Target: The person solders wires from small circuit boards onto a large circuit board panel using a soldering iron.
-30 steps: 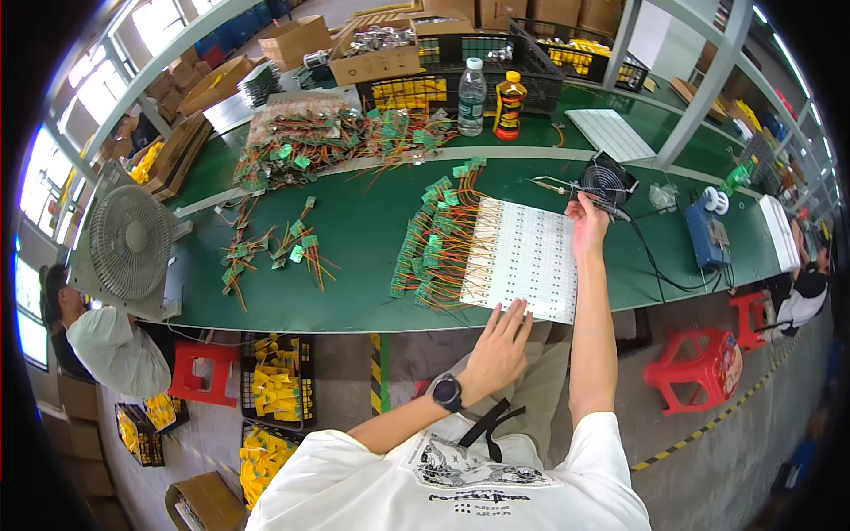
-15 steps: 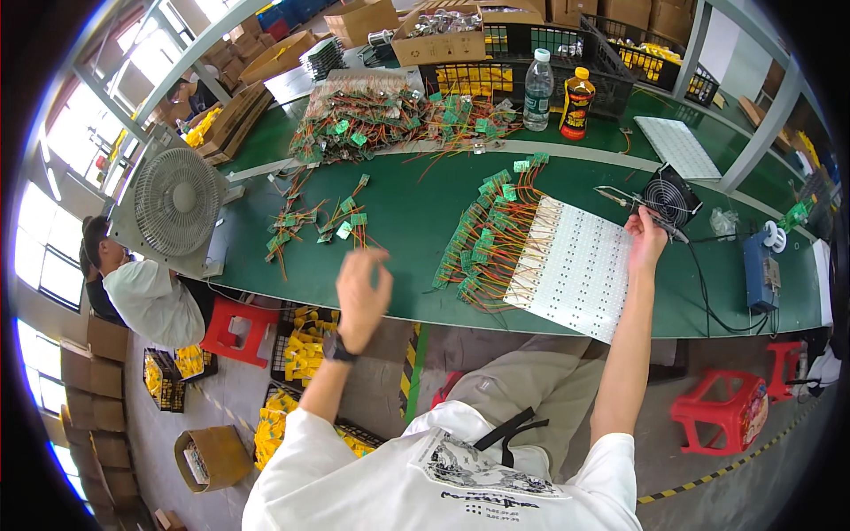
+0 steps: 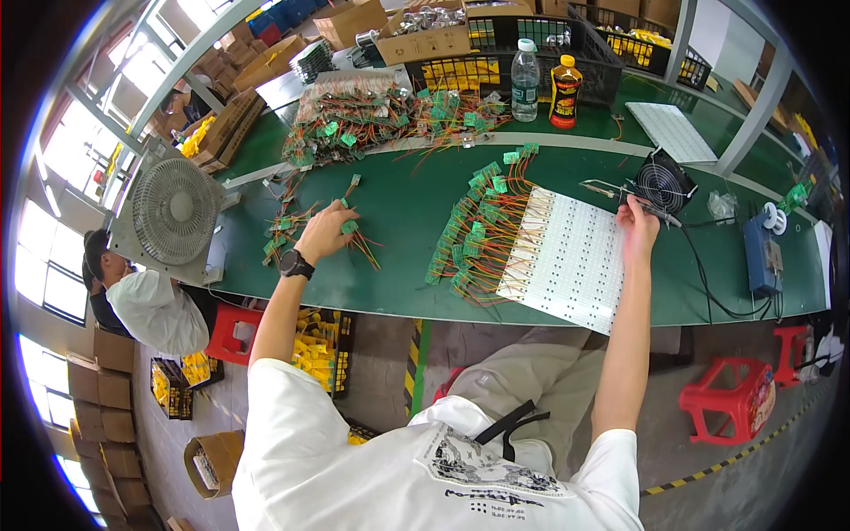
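Observation:
My right hand is closed around a soldering iron, whose tip points left above a white panel. That forearm crosses the panel's right edge. Many small green circuit boards with red and yellow wires lie along the panel's left side. My left hand reaches over the loose wired boards on the left of the bench, wearing a black watch. Its thumb and fingers are apart around a small green circuit board; a firm grip does not show.
A heap of wired boards lies at the back. Beside it stand a water bottle and a dark drink bottle. A small black fan and blue soldering station are on the right. A large fan stands left.
My left hand has moved forward and left, from the bench's front edge to the loose boards. My right hand still holds the soldering iron. The whole view has shifted slightly.

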Tool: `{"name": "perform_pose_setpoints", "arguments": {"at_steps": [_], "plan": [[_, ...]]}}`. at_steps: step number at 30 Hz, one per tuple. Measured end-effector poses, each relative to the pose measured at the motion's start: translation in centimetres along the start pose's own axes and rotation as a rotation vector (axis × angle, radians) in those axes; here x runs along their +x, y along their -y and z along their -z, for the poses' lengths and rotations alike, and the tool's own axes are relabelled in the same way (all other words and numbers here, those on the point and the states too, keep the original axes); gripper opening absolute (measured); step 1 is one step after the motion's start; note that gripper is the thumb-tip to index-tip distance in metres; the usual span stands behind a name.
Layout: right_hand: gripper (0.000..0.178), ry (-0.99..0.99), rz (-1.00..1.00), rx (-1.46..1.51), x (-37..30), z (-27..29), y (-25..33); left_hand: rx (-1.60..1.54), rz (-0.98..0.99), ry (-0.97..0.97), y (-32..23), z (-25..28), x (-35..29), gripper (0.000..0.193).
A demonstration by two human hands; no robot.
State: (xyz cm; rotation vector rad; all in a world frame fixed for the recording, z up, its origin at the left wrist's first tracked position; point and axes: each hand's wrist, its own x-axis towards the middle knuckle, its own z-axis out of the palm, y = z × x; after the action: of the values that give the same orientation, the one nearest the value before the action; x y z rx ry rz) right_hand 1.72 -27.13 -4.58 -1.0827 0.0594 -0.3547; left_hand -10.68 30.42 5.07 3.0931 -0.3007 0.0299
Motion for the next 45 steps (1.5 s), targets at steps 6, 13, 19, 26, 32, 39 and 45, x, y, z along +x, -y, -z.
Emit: {"name": "perform_pose_setpoints", "arguments": {"at_steps": [6,13,19,26,32,39,45], "plan": [[0.016,0.017,0.009,-0.002,0.2,0.4,0.3,-0.142,0.096,-0.079,-1.2,-0.1,0.0,0.032],[0.016,-0.001,0.006,-0.008,-0.2,-0.2,0.3,-0.788,0.279,-0.090,-3.3,-3.9,-2.2,0.022],[0.015,0.009,-0.004,0.008,0.2,0.0,0.1,-1.077,0.476,0.009,-6.0,-4.2,-3.5,0.026],[0.016,-0.027,-0.001,0.027,0.2,0.2,-0.1,-1.275,0.327,-0.017,-8.9,-3.3,-2.2,0.027],[0.018,0.010,-0.026,-0.028,0.3,0.5,0.1,-1.299,-0.005,-0.224,-14.5,-3.1,5.5,0.026],[0.017,-0.020,-0.009,-0.042,0.0,0.2,0.1,-1.397,-0.228,-0.265,-22.8,-1.0,15.8,0.026],[0.018,-0.027,-0.016,-0.083,0.0,-0.3,0.0,-1.496,-0.381,-0.273,-26.2,-3.0,22.3,0.025]]}}
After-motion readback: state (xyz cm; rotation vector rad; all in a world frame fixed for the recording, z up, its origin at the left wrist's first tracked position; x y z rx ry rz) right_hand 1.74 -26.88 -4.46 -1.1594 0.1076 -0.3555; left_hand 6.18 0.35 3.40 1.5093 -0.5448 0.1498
